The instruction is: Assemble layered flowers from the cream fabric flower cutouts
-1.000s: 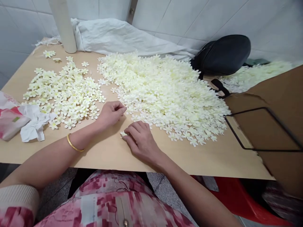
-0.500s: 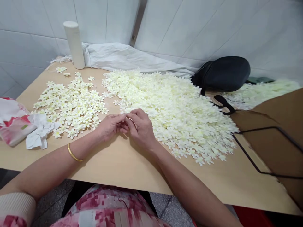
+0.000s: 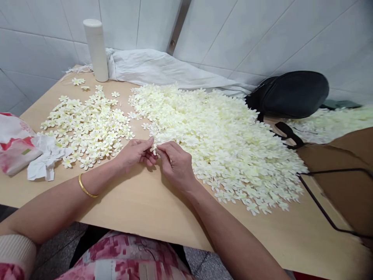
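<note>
Left hand [image 3: 136,154] and right hand [image 3: 179,165] have met since a second ago, the left's grip pinching a white flower [image 3: 154,149] between left pile [image 3: 90,124] and right pile [image 3: 210,132], the right's hold unclear, so a slack pinch could drop it onto the table [image 3: 145,202].

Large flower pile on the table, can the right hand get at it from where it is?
Likely yes: the right hand is beside the large flower pile, with nothing visible between them, though it is also close to the flower in the left hand and may be busy.
</note>
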Available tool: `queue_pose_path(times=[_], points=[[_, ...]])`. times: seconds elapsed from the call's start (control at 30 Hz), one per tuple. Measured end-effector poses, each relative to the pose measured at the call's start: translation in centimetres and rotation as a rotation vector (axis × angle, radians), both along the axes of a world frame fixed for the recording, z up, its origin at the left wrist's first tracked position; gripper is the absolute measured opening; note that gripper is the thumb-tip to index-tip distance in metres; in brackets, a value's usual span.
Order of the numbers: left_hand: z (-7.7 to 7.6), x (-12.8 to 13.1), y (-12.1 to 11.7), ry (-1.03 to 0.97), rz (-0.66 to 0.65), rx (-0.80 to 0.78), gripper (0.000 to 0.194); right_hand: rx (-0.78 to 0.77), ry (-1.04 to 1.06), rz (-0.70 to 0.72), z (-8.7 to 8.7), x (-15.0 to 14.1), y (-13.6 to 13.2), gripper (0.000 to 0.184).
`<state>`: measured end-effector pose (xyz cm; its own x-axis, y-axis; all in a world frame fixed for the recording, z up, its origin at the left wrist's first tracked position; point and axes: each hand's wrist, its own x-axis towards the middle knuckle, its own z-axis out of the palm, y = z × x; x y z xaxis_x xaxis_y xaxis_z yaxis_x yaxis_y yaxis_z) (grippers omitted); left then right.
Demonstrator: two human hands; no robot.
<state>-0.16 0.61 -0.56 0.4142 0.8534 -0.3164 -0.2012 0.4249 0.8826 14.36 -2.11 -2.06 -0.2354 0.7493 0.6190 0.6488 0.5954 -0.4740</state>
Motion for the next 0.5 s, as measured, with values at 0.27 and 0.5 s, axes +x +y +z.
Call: queue_pose_path(times=[0.27, 0.5], points=[[-0.05, 0.03, -0.04, -0.069, 0.013, -0.081, 0.037, 0.006, -0.070, -0.040, -0.70, -0.06, 0.39, 0.017], [-0.35, -0.31, -0.04, -0.093, -0.043, -0.018, 0.021, 0.010, 0.019, -0.046, -0.66, -0.24, 0.62, 0.017]])
